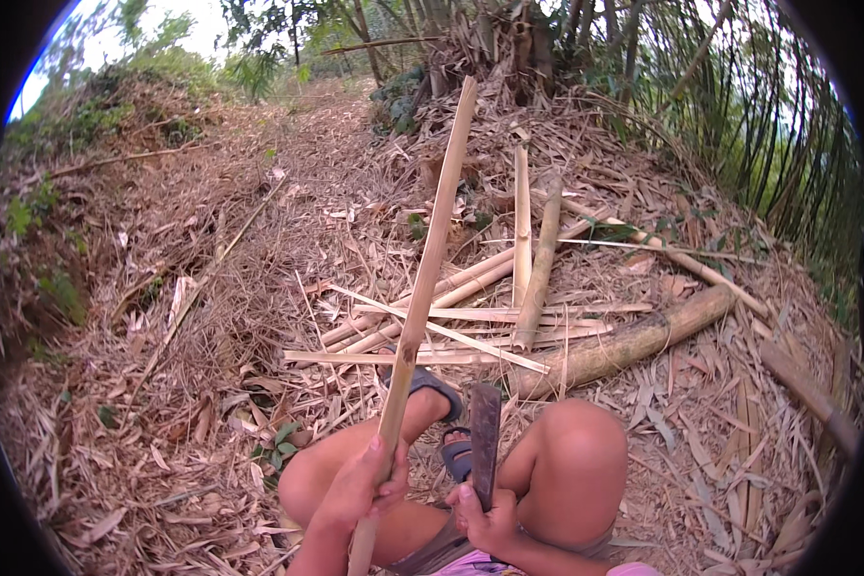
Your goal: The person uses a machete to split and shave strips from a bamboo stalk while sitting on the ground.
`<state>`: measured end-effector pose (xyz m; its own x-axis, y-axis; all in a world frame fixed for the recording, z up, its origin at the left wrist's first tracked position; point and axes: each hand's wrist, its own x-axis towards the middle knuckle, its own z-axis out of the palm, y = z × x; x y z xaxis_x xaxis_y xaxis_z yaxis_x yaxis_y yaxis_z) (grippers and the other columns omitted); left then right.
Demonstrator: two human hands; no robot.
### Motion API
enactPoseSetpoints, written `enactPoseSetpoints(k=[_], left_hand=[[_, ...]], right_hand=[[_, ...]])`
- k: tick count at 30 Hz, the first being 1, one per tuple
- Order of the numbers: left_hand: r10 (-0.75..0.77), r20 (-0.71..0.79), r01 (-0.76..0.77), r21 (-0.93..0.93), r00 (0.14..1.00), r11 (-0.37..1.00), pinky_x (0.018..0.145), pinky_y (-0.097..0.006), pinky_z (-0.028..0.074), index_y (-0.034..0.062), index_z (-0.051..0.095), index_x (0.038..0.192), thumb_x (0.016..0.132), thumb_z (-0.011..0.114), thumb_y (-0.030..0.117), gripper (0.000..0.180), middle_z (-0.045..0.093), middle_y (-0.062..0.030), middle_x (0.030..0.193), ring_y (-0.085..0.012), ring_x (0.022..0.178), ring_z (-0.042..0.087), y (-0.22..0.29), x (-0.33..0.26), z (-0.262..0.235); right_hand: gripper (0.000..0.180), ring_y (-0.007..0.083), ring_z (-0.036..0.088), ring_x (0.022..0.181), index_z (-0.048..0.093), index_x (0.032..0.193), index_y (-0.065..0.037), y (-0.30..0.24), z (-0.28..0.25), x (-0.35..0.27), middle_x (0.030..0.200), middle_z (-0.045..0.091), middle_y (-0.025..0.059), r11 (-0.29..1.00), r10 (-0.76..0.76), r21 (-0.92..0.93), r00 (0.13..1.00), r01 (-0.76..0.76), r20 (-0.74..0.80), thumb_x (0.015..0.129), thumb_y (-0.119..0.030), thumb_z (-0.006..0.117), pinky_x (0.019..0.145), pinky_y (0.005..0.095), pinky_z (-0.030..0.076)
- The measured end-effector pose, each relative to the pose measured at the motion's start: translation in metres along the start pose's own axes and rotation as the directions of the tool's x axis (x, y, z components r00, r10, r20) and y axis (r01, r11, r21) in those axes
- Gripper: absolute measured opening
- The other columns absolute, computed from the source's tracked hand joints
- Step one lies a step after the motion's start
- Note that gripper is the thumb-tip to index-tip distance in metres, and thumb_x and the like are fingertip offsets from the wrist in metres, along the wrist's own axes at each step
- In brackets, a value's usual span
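A long split bamboo strip (430,259) rises steeply from my lap, its upper end tilted a little to the right. My left hand (367,483) is wrapped round it near the lower end. In my right hand (485,523) is a broad, dark-bladed machete (486,446), held upright with the blade pointing up; the fingers hide its handle. Strip and blade stand apart, the machete to the right of the strip between my bent knees.
Ahead of my sandalled feet (436,391) lie several split bamboo pieces (470,283), crossing one another. A thick bamboo pole (634,344) lies to their right. Dry leaves cover the sloping ground (211,355). Bamboo stems (758,125) stand at the right, with a clump base (509,58) behind.
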<state>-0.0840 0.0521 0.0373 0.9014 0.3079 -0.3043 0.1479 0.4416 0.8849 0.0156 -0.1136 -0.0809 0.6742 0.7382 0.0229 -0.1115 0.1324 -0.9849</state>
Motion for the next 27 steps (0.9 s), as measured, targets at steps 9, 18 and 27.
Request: enactPoseSetpoints(k=[9, 18, 27], left_hand=[[0.03, -0.139, 0.006, 0.255, 0.99, 0.967, 0.036, -0.022, 0.029, 0.0067, 0.046, 0.101, 0.104, 0.028, 0.055, 0.052, 0.039, 0.0, 0.059, -0.0069, 0.038, 0.032, -0.022, -0.019, 0.023], [0.031, -0.214, -0.013, 0.084, 0.976, 0.996, 0.037, -0.022, 0.03, 0.0066, 0.045, 0.101, 0.107, 0.028, 0.047, 0.044, 0.039, 0.0001, 0.06, -0.007, 0.04, 0.033, -0.029, -0.015, 0.02], [-0.049, -0.204, 0.109, 0.29, 0.978, 0.951, 0.037, -0.022, 0.029, 0.0068, 0.047, 0.099, 0.108, 0.027, 0.043, 0.042, 0.043, 0.0001, 0.062, -0.0075, 0.04, 0.034, -0.06, 0.019, 0.003]], right_hand=[[0.03, 0.0065, 0.053, 0.057, 0.067, 0.087, 0.0, -0.032, -0.013, -0.009, 0.063, 0.06, 0.0038, 0.976, 0.137, 0.159, 0.986, -0.151, 0.099, 0.101, -0.023, 0.054, 0.053, 0.0277, 0.042], [0.028, 0.0066, 0.053, 0.058, 0.068, 0.088, -0.001, -0.028, -0.02, -0.016, 0.065, 0.061, 0.0031, 0.999, 0.045, 0.024, 0.998, -0.046, 0.045, 0.101, -0.024, 0.057, 0.055, 0.0276, 0.043], [0.03, 0.0094, 0.057, 0.056, 0.069, 0.088, -0.001, -0.033, -0.029, 0.006, 0.063, 0.062, 0.0054, 0.986, -0.075, -0.151, 0.997, 0.071, -0.023, 0.101, -0.025, 0.056, 0.053, 0.028, 0.044]])
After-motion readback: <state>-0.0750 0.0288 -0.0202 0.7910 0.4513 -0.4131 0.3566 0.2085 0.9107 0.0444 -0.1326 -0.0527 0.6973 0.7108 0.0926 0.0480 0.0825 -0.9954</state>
